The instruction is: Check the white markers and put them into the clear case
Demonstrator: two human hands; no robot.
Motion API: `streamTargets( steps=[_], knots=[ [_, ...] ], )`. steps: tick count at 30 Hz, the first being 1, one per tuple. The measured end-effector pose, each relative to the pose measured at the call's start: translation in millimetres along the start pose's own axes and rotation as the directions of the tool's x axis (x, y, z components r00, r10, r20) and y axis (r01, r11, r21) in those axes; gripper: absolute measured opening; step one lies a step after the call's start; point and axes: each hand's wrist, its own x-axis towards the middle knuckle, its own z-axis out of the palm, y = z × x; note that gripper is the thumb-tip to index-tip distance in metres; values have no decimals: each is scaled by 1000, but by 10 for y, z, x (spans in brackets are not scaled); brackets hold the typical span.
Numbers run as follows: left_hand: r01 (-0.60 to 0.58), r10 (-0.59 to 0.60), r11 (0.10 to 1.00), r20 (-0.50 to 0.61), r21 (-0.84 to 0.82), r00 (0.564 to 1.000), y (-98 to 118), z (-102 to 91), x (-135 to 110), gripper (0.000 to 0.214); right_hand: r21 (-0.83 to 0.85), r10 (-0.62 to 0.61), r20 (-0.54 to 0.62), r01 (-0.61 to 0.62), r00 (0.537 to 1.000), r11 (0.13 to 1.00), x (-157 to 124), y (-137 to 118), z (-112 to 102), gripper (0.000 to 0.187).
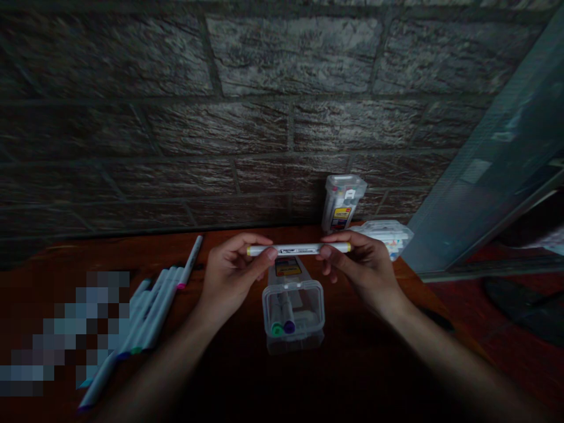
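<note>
A white marker (297, 249) with yellow ends is held level above the middle of the wooden worktop (145, 249), toward its far edge. The left hand (233, 270) pinches it near one end between thumb and fingers; the right hand (374, 276) grips it the same way near the other end, and the printed label shows between them. Just below, a clear case (304, 339) lies with its end toward the near edge, holding a green-ended marker (277, 329) and a purple-ended marker (289, 326). Loose markers (152, 311) lie side by side toward the worktop's left edge, with a pink-ended marker (190, 261) at the far end of the row. At the far edge an upright case (337, 202) stands before the brick wall (291, 59), and beside it, near the far right corner, sits another clear case (399, 241) behind the right hand
</note>
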Motion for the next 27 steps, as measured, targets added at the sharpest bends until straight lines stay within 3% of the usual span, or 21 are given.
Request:
streamTargets(
  steps=[13,20,27],
  knots=[
    [6,-6,999,6,-48,1000,-54,-43,-2,11,-11,22,-5,-22,1000,1000,0,2,-9,17],
    [48,-38,972,47,-229,998,-57,-66,-6,17,78,2,60,-7,998,997,-11,-8,-43,16],
    [43,-29,967,58,-252,998,-29,-56,-12,21,56,-20,66,16,998,998,-9,5,-63,19]
  ],
)
